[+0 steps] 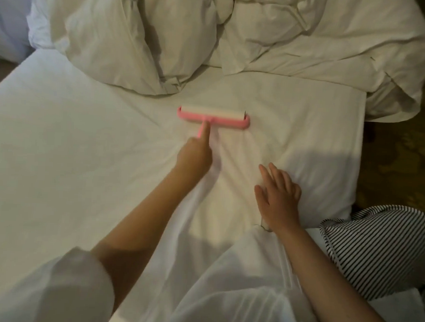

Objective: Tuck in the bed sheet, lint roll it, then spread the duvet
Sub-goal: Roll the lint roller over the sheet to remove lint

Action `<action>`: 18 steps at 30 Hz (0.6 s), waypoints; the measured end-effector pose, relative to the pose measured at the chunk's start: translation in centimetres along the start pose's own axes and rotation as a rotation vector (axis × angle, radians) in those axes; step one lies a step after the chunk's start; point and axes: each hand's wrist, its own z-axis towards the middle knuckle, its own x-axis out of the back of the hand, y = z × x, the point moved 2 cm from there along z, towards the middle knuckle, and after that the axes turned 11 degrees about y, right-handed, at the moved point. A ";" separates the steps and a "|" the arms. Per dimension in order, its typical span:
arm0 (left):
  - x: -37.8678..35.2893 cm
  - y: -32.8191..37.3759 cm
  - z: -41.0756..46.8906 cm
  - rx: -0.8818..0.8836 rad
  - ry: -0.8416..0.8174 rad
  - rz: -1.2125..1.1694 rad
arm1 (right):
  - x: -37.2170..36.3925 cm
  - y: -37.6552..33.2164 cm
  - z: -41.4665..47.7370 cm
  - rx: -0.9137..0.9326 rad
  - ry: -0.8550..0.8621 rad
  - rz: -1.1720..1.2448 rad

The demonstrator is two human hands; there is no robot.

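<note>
A pink lint roller (213, 117) with a wide white roll lies flat on the white bed sheet (71, 153) near the middle of the bed. My left hand (196, 152) grips its pink handle, with the index finger stretched along the stem. My right hand (278, 194) rests flat on the sheet to the right, fingers straight and slightly spread. The crumpled white duvet (262, 33) is bunched across the far side of the bed, just beyond the roller.
The mattress corner (355, 148) ends at the right, with dark patterned floor (403, 158) beyond. A black-and-white striped cloth (379, 248) lies at the lower right. Another white bed (7, 14) shows at the far left.
</note>
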 end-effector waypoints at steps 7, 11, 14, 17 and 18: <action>0.0 1.5 6.1 0.001 -0.085 -0.106 | 0.5 -0.6 0.2 0.015 -0.045 0.046; -0.1 -3.1 -6.0 -0.167 0.179 -0.137 | 0.0 -0.8 0.0 0.073 -0.159 0.012; 0.5 -5.4 -15.7 -0.131 0.127 -0.126 | -0.5 -0.8 0.0 0.073 -0.212 -0.033; 1.1 -5.9 -17.5 -0.103 0.087 -0.096 | -0.6 -0.8 -0.3 0.069 -0.218 -0.049; 1.0 -5.4 -15.9 -0.124 0.117 -0.074 | -0.6 -0.8 -0.4 0.069 -0.213 -0.046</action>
